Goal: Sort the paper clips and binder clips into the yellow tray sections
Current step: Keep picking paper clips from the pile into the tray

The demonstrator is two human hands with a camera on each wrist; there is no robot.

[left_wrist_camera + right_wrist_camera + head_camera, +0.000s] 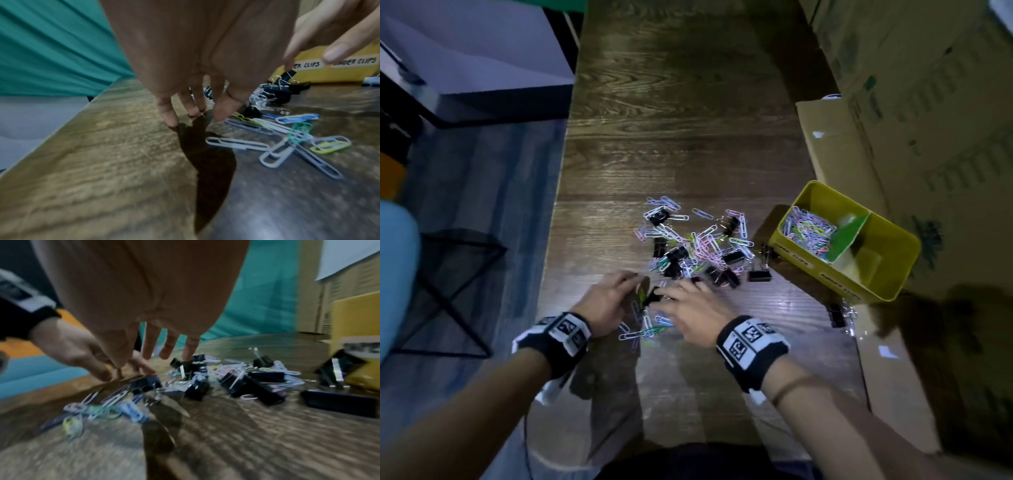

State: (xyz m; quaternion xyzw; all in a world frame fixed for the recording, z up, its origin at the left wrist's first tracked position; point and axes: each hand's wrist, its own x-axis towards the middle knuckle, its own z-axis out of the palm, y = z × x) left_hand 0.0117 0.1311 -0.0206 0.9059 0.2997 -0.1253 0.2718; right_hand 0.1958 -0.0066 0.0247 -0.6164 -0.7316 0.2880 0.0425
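A mixed pile of coloured paper clips and black binder clips lies mid-table. The yellow tray stands to its right, its near-left section holding paper clips beside a green divider. A smaller cluster of paper clips lies between my hands. My left hand points its fingers down onto the wood at the cluster's left edge, holding nothing I can see. My right hand hovers with spread, straight fingers over the pile's near edge, above a binder clip.
Cardboard boxes line the table's right side, and another box sits nearer. Two binder clips lie beside the tray's near corner. The table's left edge drops to the floor, where a black wire stand sits.
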